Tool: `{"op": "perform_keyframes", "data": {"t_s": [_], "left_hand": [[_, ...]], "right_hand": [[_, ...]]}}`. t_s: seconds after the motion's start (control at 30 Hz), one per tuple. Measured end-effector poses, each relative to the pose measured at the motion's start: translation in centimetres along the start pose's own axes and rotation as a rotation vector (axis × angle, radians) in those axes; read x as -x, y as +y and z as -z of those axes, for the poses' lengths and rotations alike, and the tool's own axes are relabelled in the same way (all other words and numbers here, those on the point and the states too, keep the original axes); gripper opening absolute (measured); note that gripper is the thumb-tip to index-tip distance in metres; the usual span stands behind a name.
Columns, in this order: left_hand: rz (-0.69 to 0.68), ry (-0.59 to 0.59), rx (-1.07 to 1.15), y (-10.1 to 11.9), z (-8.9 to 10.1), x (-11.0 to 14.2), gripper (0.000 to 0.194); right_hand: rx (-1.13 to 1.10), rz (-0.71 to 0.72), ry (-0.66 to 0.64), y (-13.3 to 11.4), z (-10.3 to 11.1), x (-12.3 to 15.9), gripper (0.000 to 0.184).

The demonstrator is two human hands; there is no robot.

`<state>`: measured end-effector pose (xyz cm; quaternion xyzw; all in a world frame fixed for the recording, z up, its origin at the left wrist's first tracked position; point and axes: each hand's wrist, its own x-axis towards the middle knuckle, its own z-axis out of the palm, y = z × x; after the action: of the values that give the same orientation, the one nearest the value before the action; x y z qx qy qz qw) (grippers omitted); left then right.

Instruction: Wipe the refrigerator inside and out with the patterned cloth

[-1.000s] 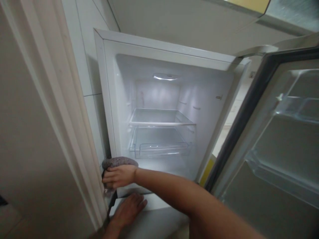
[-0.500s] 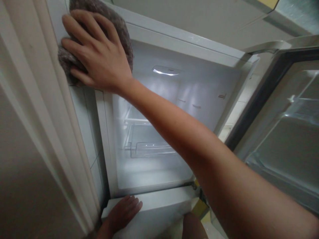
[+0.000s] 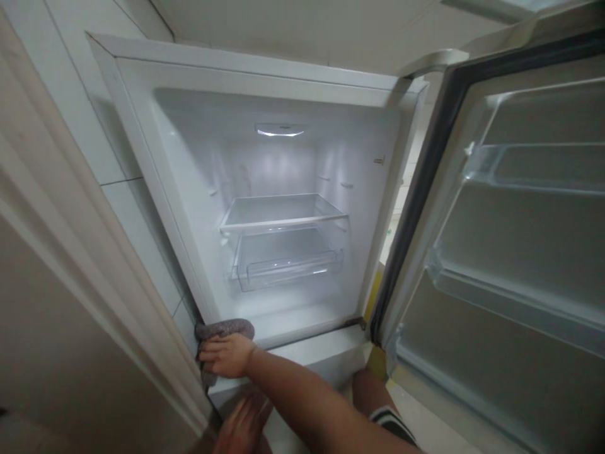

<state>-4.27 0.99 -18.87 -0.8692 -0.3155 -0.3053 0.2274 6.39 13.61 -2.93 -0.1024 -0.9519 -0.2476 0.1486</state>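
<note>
My right hand (image 3: 227,355) presses a grey-brown cloth (image 3: 227,328), fingers curled over it, against the lower left corner of the open fridge's white frame (image 3: 163,208). Just below, my left hand (image 3: 243,421) lies with its fingers stretched out against the front of the lower fridge door (image 3: 340,348). My right forearm crosses above and partly covers that hand. Inside the lit fridge compartment are a glass shelf (image 3: 283,210) and a clear drawer (image 3: 290,268).
The upper fridge door (image 3: 510,239) stands wide open on the right, with clear door shelves (image 3: 501,296) and a dark gasket. A cream ridged door frame (image 3: 89,233) runs close along the left. White wall tiles (image 3: 85,113) show behind it. My knee is near the lower door.
My right hand has moved with the cloth from the frame's upper left corner down to its lower left corner. My left hand has slid lower. The view has shifted.
</note>
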Motion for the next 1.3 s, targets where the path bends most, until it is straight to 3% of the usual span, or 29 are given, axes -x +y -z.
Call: {"op": "perform_keyframes", "data": {"t_s": [0.13, 0.27, 0.33, 0.43, 0.53, 0.63, 0.7, 0.8, 1.0, 1.07, 1.2, 1.3], "left_hand": [[0.010, 0.067, -0.048, 0.4, 3.6, 0.7, 0.045], [0.146, 0.057, -0.087, -1.7, 4.7, -1.6, 0.028], [0.201, 0.052, -0.104, -2.9, 4.2, -3.7, 0.024], [0.132, 0.027, -0.112, -4.2, 2.6, -7.1, 0.028], [0.049, 0.021, -0.089, -5.2, 0.7, -9.8, 0.037], [0.016, 0.007, -0.067, -6.0, -0.9, -11.0, 0.054], [0.022, -0.017, -0.052, -6.3, -1.6, -11.0, 0.062], [0.052, -0.051, -0.023, -6.4, -2.2, -10.5, 0.067], [0.119, -0.095, 0.045, -6.4, -2.6, -10.1, 0.068], [0.134, -0.107, 0.057, -6.4, -2.5, -10.0, 0.069], [0.141, -0.121, 0.057, -6.3, -2.1, -9.9, 0.070], [0.137, -0.107, 0.042, -6.3, -2.1, -10.0, 0.070]], "right_hand": [[-0.153, -0.126, -0.022, -2.2, -1.6, 2.4, 0.030], [-0.259, -0.282, -0.094, -1.3, 0.1, 6.9, 0.020], [-0.322, -0.399, -0.134, -0.7, 1.7, 10.7, 0.020], [-0.433, -0.616, -0.201, -0.7, 4.5, 17.6, 0.038], [-0.418, -1.007, -0.223, -1.7, 6.9, 23.5, 0.050], [-0.296, -1.470, -0.207, -2.1, 8.3, 26.6, 0.055], [-0.253, -1.634, -0.214, -1.6, 8.5, 26.8, 0.057], [-0.278, -1.593, -0.245, -0.6, 7.7, 25.0, 0.063], [-0.443, -1.172, -0.261, 1.3, 5.1, 19.8, 0.070], [-0.461, -1.101, -0.272, 2.7, 4.6, 19.2, 0.069], [-0.400, -1.230, -0.276, 7.1, 3.6, 20.3, 0.063], [-0.301, -1.406, -0.250, 11.1, 2.5, 21.7, 0.046]]}}
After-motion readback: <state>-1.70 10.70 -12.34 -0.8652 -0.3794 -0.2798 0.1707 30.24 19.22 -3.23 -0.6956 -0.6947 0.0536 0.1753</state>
